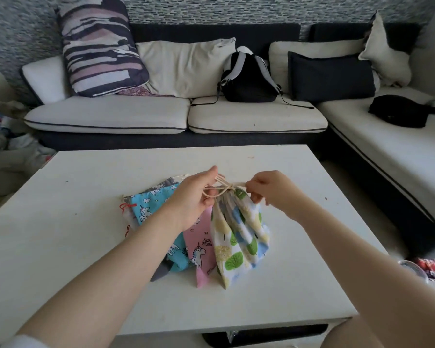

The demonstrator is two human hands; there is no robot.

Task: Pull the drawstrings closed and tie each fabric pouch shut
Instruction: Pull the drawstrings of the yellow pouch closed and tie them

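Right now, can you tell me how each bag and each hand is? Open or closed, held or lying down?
Tree pouch: mouth gathered shut, cream drawstring being tied.
Pink unicorn pouch: lying flat on the table, partly under the tree pouch.
Blue unicorn pouch: lying flat, mouth hidden.
Left hand: pinches the drawstring.
Right hand: grips the drawstring's other end.
Backpack: upright on the sofa, looks closed.
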